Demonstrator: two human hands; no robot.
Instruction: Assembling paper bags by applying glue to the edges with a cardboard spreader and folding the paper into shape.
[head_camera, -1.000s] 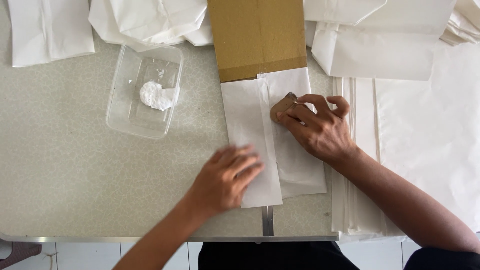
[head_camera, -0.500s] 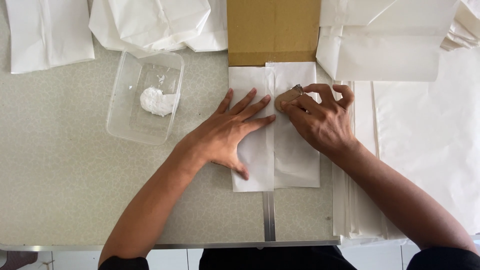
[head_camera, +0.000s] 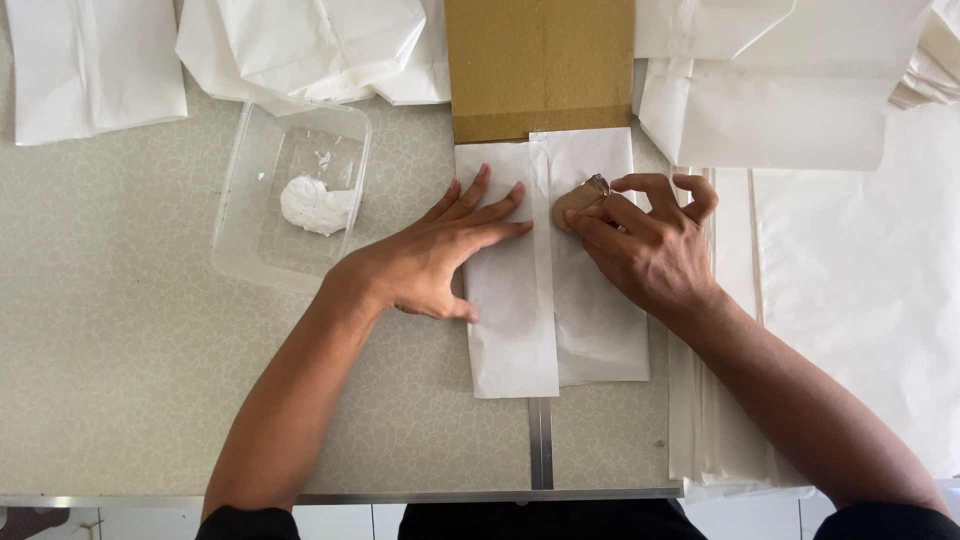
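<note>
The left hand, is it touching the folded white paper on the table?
Touching. The head view shows the left hand lying flat with its fingers spread across the left flap of the folded white paper, no gap beneath them.

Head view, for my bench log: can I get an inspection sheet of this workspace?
Surface: speckled table with a metal strip at the middle seam.
Job's things: folded white sheet lying over a brown board.
Clutter: clear tub holding white paste; white paper piles along the back and right.
Grippers: left hand flat on the sheet; right hand presses a small tan tool to it.
Cables: nothing seen.
Surroundings: tiled floor below the table edge.
</note>
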